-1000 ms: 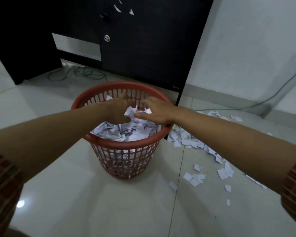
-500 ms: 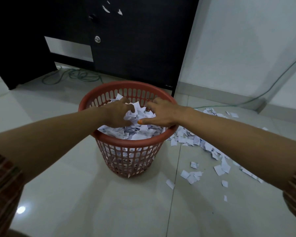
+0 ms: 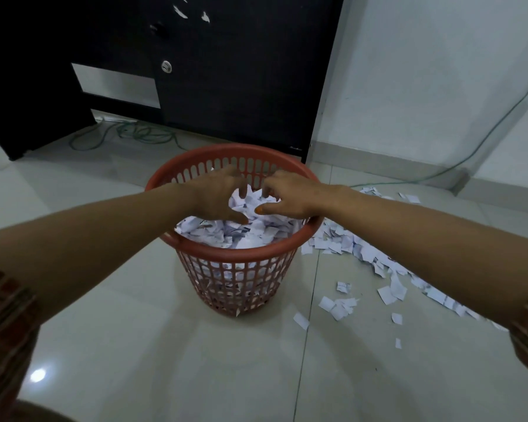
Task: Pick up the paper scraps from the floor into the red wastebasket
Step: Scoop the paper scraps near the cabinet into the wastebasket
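Note:
The red wastebasket [image 3: 235,254] stands on the tiled floor, filled close to its rim with white paper scraps [image 3: 250,233]. Both my hands hover over its mouth. My left hand [image 3: 220,194] and my right hand [image 3: 290,193] face each other a short gap apart, fingers spread and loosely bent over the heap. A clump of scraps [image 3: 250,197] shows between them, and neither hand pinches it. More scraps [image 3: 342,243] lie scattered on the floor to the right of the basket, partly hidden under my right forearm.
A black cabinet [image 3: 226,86] stands just behind the basket, with green cables [image 3: 134,137] coiled on the floor beneath it. A white wall [image 3: 439,71] and another cable [image 3: 457,161] lie to the right. A small cluster of scraps [image 3: 337,306] sits near the basket's base.
My hands were pressed together around a bunch of scraps above the basket. They have moved apart, their fingers have spread, and the scraps now rest on the heap.

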